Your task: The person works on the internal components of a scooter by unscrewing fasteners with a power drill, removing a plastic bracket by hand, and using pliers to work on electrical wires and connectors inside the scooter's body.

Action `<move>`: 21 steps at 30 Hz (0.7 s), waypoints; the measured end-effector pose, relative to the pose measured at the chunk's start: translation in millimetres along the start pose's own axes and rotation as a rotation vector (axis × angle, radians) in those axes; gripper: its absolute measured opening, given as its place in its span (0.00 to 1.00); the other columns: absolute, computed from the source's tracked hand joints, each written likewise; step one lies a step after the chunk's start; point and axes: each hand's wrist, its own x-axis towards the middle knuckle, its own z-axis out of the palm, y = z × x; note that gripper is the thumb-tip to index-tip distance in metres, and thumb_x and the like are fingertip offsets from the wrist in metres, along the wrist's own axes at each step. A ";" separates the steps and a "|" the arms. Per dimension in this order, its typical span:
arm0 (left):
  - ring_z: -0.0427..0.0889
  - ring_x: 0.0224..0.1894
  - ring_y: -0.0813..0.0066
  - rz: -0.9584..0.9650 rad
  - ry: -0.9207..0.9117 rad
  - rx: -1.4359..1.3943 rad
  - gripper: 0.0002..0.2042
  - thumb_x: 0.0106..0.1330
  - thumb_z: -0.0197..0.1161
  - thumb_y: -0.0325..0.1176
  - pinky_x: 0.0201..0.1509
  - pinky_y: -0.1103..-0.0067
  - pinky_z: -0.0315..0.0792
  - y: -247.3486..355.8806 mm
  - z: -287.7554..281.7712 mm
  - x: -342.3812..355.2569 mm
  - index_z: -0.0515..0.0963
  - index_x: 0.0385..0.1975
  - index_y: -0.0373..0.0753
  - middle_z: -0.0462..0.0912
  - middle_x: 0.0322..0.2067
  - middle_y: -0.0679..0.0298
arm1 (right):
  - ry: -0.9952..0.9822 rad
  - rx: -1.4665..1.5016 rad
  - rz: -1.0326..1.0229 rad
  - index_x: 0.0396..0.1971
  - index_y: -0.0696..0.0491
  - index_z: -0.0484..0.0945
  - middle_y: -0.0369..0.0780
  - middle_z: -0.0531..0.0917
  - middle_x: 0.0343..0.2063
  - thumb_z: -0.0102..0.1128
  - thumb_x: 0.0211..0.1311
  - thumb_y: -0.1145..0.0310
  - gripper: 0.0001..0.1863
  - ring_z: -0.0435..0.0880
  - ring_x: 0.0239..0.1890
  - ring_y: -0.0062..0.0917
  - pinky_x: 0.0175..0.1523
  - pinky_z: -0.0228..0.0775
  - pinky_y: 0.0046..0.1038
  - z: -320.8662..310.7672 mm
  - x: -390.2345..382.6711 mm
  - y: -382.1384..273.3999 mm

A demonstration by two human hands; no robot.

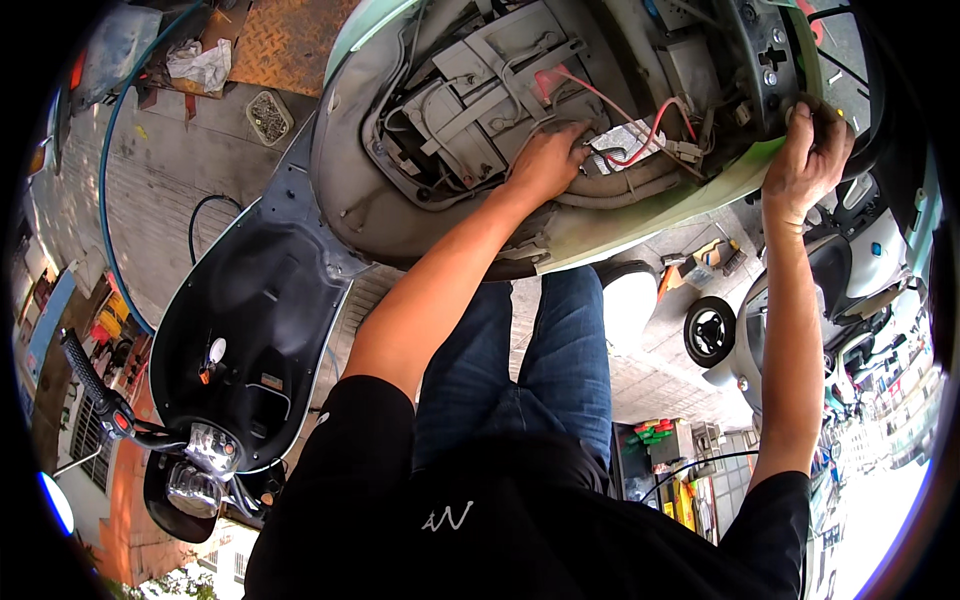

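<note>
A white-marked black T-shirt [560,540] tops blue jeans [565,350].

- Scooter's underseat tub [343,185]: dusty, matt plastic, from where I stand
- Silvery piece [630,146] inside: shiny, foil-like
- Black leg shield [215,300]: smooth, glossy plastic
- Plate [285,42]: rough, rusty metal
- Jeans [565,350]: denim cloth

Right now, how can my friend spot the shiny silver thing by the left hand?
Find the scooter's pale green body panel at the picture's top. Inside its dusty grey compartment, just right of the left hand, is a shiny silver piece with a red wire curving across it. Its bright, foil-like face sets it apart from the dull grey hose just below it.
</note>
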 end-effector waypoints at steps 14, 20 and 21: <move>0.77 0.48 0.50 0.059 -0.080 -0.120 0.19 0.65 0.54 0.32 0.53 0.66 0.69 -9.2 6.2 13.7 0.71 0.56 0.43 0.79 0.45 0.49 | 0.034 -0.008 -0.004 0.35 0.54 0.81 0.39 0.76 0.34 0.57 0.58 0.65 0.10 0.77 0.37 0.26 0.45 0.68 0.24 0.7 0.3 0.7; 0.76 0.51 0.53 0.089 -0.076 -0.159 0.18 0.67 0.52 0.37 0.54 0.69 0.69 -17.0 6.9 15.5 0.71 0.57 0.46 0.78 0.49 0.52 | 0.016 -0.006 0.015 0.35 0.55 0.81 0.40 0.76 0.36 0.58 0.58 0.64 0.11 0.77 0.38 0.26 0.46 0.68 0.24 2.3 0.1 6.0; 0.76 0.51 0.53 0.088 -0.074 -0.170 0.18 0.68 0.52 0.37 0.54 0.69 0.69 -18.0 7.6 16.6 0.71 0.56 0.45 0.78 0.49 0.53 | 0.015 -0.019 0.016 0.35 0.55 0.81 0.40 0.76 0.35 0.58 0.58 0.64 0.11 0.77 0.38 0.26 0.46 0.68 0.24 2.1 0.2 7.7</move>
